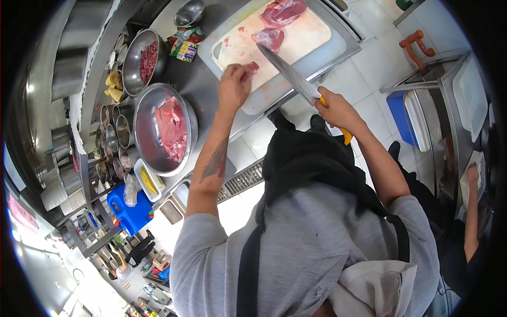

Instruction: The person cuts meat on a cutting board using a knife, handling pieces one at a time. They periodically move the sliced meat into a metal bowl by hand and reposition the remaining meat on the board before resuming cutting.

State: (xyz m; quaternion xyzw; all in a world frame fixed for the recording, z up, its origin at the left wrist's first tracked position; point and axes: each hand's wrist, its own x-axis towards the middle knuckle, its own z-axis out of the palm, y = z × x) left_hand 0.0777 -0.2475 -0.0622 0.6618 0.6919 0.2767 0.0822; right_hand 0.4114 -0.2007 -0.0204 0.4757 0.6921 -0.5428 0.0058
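Left hand (234, 88) pinches a meat scrap (253, 67) over the cutting board (311, 36); right hand (338, 109) grips the yellow-handled knife (290, 73), its tip by a larger chunk (270, 38)

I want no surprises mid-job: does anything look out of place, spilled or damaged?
Nothing looks clearly damaged or spilled. Small scraps and pink smears dot the board near the meat, which seems normal for cutting. Crumpled packets beside the bowl look slightly untidy, lying loose among the bowls.

Knife handle (347, 136) yellow; apron (309, 158) black; shirt (296, 243) grey.
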